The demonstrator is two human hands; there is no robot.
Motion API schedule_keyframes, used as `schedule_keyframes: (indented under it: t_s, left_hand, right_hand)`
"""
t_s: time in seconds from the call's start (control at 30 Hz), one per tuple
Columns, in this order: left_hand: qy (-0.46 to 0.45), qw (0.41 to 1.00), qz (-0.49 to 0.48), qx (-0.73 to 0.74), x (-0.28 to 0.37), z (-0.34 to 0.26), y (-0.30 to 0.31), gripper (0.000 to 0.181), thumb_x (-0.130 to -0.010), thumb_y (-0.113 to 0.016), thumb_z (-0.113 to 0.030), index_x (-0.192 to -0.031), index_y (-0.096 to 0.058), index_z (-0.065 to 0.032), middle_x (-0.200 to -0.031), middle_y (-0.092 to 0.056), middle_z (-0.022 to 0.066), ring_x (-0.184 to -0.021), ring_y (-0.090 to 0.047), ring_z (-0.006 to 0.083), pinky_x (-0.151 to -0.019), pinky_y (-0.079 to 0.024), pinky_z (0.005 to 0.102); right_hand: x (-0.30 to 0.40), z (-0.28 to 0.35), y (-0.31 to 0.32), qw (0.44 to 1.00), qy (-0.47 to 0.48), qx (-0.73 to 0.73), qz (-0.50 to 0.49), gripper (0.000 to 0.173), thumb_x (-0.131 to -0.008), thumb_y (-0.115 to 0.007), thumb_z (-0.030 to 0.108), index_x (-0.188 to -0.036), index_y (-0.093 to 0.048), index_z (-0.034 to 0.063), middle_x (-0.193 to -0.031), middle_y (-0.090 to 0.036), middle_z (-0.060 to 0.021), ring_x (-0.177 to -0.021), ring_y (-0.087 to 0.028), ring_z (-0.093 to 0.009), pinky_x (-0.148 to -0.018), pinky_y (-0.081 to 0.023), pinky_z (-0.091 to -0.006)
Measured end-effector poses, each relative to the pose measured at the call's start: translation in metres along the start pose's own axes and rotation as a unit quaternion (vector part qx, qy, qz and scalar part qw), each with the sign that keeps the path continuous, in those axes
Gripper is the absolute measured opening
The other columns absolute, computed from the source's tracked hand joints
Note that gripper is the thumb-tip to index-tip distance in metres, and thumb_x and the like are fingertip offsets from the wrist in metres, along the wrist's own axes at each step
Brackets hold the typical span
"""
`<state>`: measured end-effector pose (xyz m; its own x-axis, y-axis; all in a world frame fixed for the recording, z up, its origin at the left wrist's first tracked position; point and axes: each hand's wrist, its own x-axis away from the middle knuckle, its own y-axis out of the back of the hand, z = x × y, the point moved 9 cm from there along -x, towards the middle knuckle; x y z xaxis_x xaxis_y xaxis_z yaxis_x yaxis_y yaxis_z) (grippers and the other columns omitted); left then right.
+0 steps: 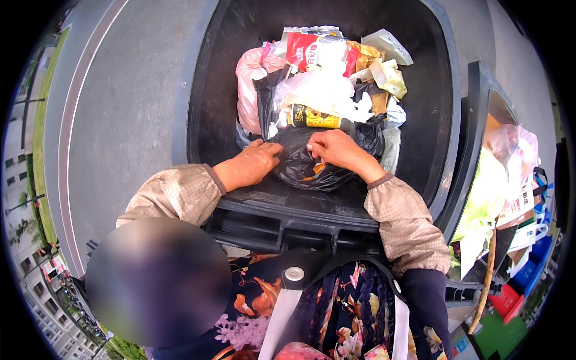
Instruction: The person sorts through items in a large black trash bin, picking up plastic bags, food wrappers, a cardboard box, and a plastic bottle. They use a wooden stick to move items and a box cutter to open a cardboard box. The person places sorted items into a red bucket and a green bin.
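A black plastic bag (330, 173) lies at the near side inside a large black wheeled bin (216, 81). My left hand (249, 164) grips the bag's left side with bent fingers. On its upper right, my right hand (342, 150) pinches the plastic between thumb and fingers. Something orange (318, 168) shows through a gap in the bag below my right fingertips. Just beyond the hands lies a black and yellow printed cup (316, 117), partly under a whitish plastic bag (310, 92).
Around them in the bin are a pink plastic bag (249, 94), a red and white printed packet (303, 51) and crumpled wrappers (389, 78). At right, another bin (474, 108) holds filled bags, including a yellow-green one (483, 193). A wooden stick (488, 274) leans there.
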<state>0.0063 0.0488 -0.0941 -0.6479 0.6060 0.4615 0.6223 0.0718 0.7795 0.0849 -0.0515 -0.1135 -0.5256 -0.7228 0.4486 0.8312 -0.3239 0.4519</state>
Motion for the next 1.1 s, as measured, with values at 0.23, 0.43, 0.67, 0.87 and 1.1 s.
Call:
schedule_keyframes:
  t_s: [0.23, 0.43, 0.67, 0.87, 1.1]
  left_hand:
    - [-0.115, 0.986, -0.063, 0.099, -0.025, -0.014, -0.006, 0.029, -0.059, -0.057, 0.004, -0.087, -0.067, 0.0005, -0.126, -0.049, 0.016, -0.113, -0.049, 0.031, -0.092, -0.04, 0.0394]
    - [-0.119, 0.987, -0.064, 0.092, -0.035, -0.011, -0.004, 0.031, -0.059, -0.054, 0.006, -0.088, -0.064, 0.0015, -0.112, -0.059, 0.0148, -0.098, -0.058, 0.0321, -0.08, -0.047, 0.0382]
    - [0.031, 0.997, -0.053, 0.036, -0.037, 0.018, 0.001, 0.017, -0.065, -0.056, 0.003, -0.081, -0.058, -0.003, -0.086, -0.059, 0.0124, -0.083, -0.06, 0.0318, -0.069, -0.048, 0.0386]
    - [0.181, 0.98, 0.057, 0.064, -0.036, 0.051, -0.024, 0.021, -0.077, -0.052, -0.012, -0.092, -0.066, -0.0105, -0.092, -0.064, 0.0109, -0.09, -0.062, 0.0281, -0.076, -0.049, 0.0367]
    - [0.005, 0.991, 0.098, -0.086, -0.067, 0.014, -0.015, 0.015, -0.072, -0.056, -0.009, -0.084, -0.063, -0.0058, -0.084, -0.064, 0.0125, -0.082, -0.063, 0.0285, -0.069, -0.05, 0.0369]
  right_hand:
    - [-0.048, 0.03, 0.041, 0.927, 0.174, 0.275, -0.186, 0.046, -0.071, -0.061, 0.009, -0.117, -0.052, 0.0075, -0.124, -0.047, -0.0109, -0.115, -0.043, -0.03, -0.092, -0.037, -0.0401]
    - [-0.071, -0.031, 0.138, 0.943, 0.003, 0.114, -0.312, 0.074, -0.074, -0.068, 0.028, -0.132, -0.032, 0.001, -0.133, -0.039, -0.0191, -0.121, -0.04, -0.032, -0.095, -0.034, -0.0471]
    - [-0.064, -0.041, 0.032, 0.942, -0.033, 0.315, -0.111, 0.112, -0.049, -0.084, 0.034, -0.139, -0.021, 0.012, -0.114, -0.049, -0.0138, -0.102, -0.052, -0.033, -0.082, -0.044, -0.0414]
    - [-0.004, -0.03, 0.138, 0.839, -0.041, 0.487, -0.24, 0.092, -0.05, -0.078, 0.018, -0.131, -0.035, 0.0074, -0.112, -0.051, -0.0114, -0.102, -0.051, -0.032, -0.085, -0.041, -0.0416]
    - [0.049, -0.031, 0.185, 0.864, -0.075, 0.351, -0.352, 0.067, -0.054, -0.075, 0.013, -0.114, -0.046, 0.0036, -0.102, -0.059, -0.015, -0.094, -0.057, -0.032, -0.08, -0.044, -0.0385]
